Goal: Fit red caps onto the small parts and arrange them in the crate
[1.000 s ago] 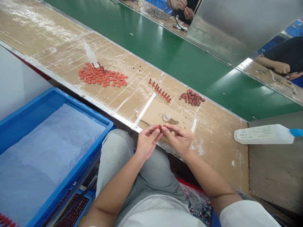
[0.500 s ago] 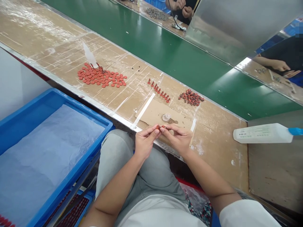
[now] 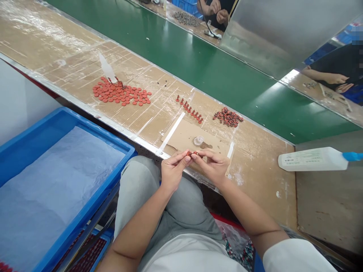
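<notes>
Above the table's front edge, my left hand [image 3: 172,172] pinches a small round red disc [image 3: 188,153] between thumb and fingers. Fingertips closed, my right hand [image 3: 214,166] grips a small red-and-black piece [image 3: 196,153] against that disc; my fingers hide most of both. Just beyond my hands, a small clear cup [image 3: 199,140] stands on a cardboard sheet [image 3: 181,134], beside a brown wet stain. Farther back are a slanting row of red-and-black pieces upright on red discs [image 3: 189,109] and a heap of loose red-and-black pieces [image 3: 228,117].
Many red discs [image 3: 121,92] lie spread to the left, with a white pointed bottle [image 3: 107,68] among them. A blue tray [image 3: 64,113] with a pale liner is at lower left. A plastic bottle [image 3: 314,159] lies at right. Across the green strip [image 3: 170,47], other people's hands work.
My hands keep the same pinch on the disc and the small piece, with barely any finger movement. The whole view has shifted very slightly.
</notes>
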Demonstrator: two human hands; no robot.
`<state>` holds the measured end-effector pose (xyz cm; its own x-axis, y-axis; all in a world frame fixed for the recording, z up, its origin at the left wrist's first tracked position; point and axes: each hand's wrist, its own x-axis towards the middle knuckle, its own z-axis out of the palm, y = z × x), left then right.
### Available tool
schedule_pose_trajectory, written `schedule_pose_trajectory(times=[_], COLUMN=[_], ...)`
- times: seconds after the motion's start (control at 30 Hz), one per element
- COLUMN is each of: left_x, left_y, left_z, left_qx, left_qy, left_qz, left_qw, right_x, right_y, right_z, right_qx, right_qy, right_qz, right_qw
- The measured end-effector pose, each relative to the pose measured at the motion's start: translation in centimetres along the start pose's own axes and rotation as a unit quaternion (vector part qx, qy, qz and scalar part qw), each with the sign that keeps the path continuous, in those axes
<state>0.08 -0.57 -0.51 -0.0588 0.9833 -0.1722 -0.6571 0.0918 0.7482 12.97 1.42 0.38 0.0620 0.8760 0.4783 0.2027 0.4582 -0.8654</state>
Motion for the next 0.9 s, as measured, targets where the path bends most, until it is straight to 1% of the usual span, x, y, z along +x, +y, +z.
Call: schedule_pose_trajectory(times=[0.1, 0.2, 0.3, 0.47, 0.7, 0.9], left_x=[-0.07, -0.09, -0.08, -0.11, -0.12, -0.07], left_y=[0.18, 0.34, 0.44, 0.44, 0.45, 0.58], left_z=[0.22, 0.34, 0.35, 0.34, 0.42, 0.51], left_qx=[0.001, -0.002, -0.003, -0.007, -0.017, -0.016], left_qy=[0.012, 0.009, 0.003, 0.015, 0.006, 0.017], left_qz=[-0.009, -0.013, -0.018, -0.029, -0.033, -0.038], left_qw=[1.0, 1.0, 1.0, 0.999, 0.999, 0.999], right_x=[-0.01, 0.03, 0.06, -0.07, -0.22, -0.25], right_y=[-0.18, -0.39, -0.49, -0.34, -0.16, -0.09], right_z=[0.03, -0.01, -0.07, -0.12, -0.11, 0.0], right_qx=[0.003, 0.015, 0.031, 0.025, 0.042, 0.041], right_qy=[0.007, 0.003, -0.004, 0.0, -0.002, 0.004], right_qz=[0.018, 0.039, 0.045, 0.065, 0.079, 0.096], right_qw=[1.0, 0.999, 0.998, 0.998, 0.996, 0.995])
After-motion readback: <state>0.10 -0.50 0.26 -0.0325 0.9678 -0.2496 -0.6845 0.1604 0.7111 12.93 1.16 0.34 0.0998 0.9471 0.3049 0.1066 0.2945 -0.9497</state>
